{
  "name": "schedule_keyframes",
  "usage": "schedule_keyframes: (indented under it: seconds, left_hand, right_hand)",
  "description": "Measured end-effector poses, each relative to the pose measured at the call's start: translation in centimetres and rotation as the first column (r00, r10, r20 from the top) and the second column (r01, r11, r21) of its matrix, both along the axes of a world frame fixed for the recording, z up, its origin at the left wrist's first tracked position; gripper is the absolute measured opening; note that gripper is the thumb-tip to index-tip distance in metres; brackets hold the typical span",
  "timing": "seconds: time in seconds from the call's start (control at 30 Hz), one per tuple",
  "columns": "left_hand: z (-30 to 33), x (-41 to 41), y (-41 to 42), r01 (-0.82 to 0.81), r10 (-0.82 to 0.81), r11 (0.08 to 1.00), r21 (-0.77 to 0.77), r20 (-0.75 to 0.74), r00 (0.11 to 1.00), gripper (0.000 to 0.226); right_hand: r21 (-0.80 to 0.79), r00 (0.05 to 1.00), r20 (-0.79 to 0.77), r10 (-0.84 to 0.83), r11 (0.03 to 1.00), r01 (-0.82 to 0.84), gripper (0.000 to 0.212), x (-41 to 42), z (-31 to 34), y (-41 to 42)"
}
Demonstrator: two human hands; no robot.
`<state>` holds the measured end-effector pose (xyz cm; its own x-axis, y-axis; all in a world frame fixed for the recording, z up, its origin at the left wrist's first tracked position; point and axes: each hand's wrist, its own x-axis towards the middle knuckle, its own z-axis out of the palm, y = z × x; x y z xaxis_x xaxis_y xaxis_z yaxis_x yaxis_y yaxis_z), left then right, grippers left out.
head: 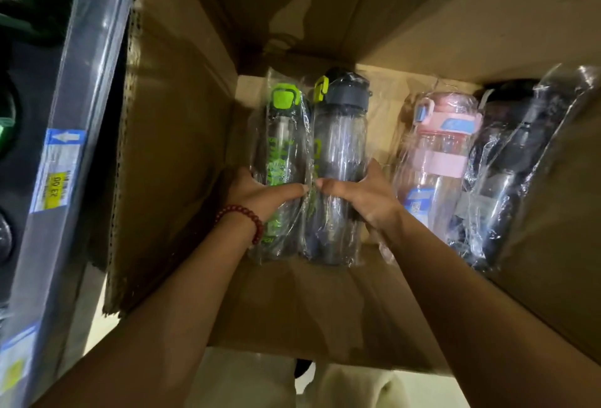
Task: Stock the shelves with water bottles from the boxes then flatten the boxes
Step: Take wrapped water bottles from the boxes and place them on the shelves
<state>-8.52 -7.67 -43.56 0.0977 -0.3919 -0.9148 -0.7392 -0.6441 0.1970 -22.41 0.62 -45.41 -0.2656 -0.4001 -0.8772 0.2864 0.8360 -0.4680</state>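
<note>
An open cardboard box (182, 134) fills the view. Inside it lie several plastic-wrapped water bottles. My left hand (260, 194), with a red bead bracelet at the wrist, grips a clear bottle with a green lid (283, 134). My right hand (361, 193) grips the dark bottle with a grey lid (341, 134) beside it. The two bottles touch side by side and my thumbs nearly meet between them. To the right lie a pink-lidded bottle (435, 147) and a black bottle (507, 160).
A grey metal shelf edge (74, 108) with price labels (58, 170) runs down the left side, with dark goods behind it. The box flaps stand up at the left, back and right. Pale floor shows below the near box wall.
</note>
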Motion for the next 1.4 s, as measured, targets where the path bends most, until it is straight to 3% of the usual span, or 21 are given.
schedule_keyframes:
  seconds: [0.27, 0.4, 0.5, 0.57, 0.7, 0.73, 0.8, 0.9, 0.97, 1.07, 1.23, 1.4]
  left_hand:
    - [7.1, 0.6, 0.7, -0.044, 0.033, 0.993, -0.112, -0.099, 0.995, 0.114]
    - [13.4, 0.5, 0.2, -0.09, 0.062, 0.982, -0.165, -0.168, 0.984, 0.105]
    - [18.9, -0.4, -0.7, -0.167, 0.108, 0.962, -0.218, -0.259, 0.96, 0.091]
    - [22.6, -1.0, -1.4, -0.182, 0.099, 0.948, -0.261, -0.301, 0.948, 0.094]
    - [30.2, -2.0, -3.3, -0.224, 0.115, 0.917, -0.33, -0.317, 0.941, 0.054]
    - [32.4, -2.2, -3.7, -0.218, 0.106, 0.91, -0.353, -0.312, 0.944, 0.059]
    - [36.3, -2.4, -4.6, -0.208, 0.086, 0.891, -0.403, -0.301, 0.95, 0.093]
    - [41.9, -1.9, -5.7, -0.252, 0.096, 0.855, -0.454, -0.338, 0.936, 0.11]
    - [45.9, -1.7, -6.4, -0.293, 0.115, 0.831, -0.472, -0.37, 0.922, 0.105]
    - [50.7, -0.5, -7.0, -0.343, 0.111, 0.796, -0.499, -0.437, 0.893, 0.075]
    - [57.3, 2.0, -7.3, -0.388, 0.101, 0.739, -0.55, -0.48, 0.872, 0.102]
    - [62.0, 4.4, -7.4, -0.48, 0.139, 0.664, -0.573, -0.535, 0.833, 0.09]
  right_hand:
    - [-0.044, 0.989, -0.041, -0.14, 0.989, 0.138, 0.071, -0.1, 7.1, 1.4]
    - [-0.101, 0.983, 0.001, -0.182, 0.978, 0.181, 0.078, -1.1, 13.8, 2.1]
    - [-0.126, 0.988, -0.031, -0.149, 0.982, 0.144, 0.071, -1.5, 19.0, 1.8]
    - [-0.169, 0.992, -0.047, -0.121, 0.979, 0.111, 0.077, -1.9, 22.7, 1.2]
    - [-0.243, 0.989, -0.134, -0.069, 0.969, 0.035, 0.095, -2.9, 30.4, -0.7]
    - [-0.258, 0.985, -0.156, -0.068, 0.966, 0.026, 0.093, -3.1, 32.5, -1.3]
    - [-0.296, 0.98, -0.18, -0.081, 0.955, 0.025, 0.09, -3.4, 36.6, -2.5]
    - [-0.361, 0.977, -0.197, -0.083, 0.932, 0.007, 0.087, -3.2, 42.3, -4.0]
    - [-0.383, 0.973, -0.218, -0.072, 0.924, -0.018, 0.092, -2.7, 45.8, -4.8]
    - [-0.407, 0.966, -0.253, -0.053, 0.912, -0.056, 0.093, -1.6, 50.2, -5.9]
    - [-0.457, 0.951, -0.309, -0.028, 0.881, -0.123, 0.1, 0.2, 56.6, -7.3]
    - [-0.495, 0.925, -0.379, 0.04, 0.836, -0.239, 0.094, 1.6, 61.5, -7.8]
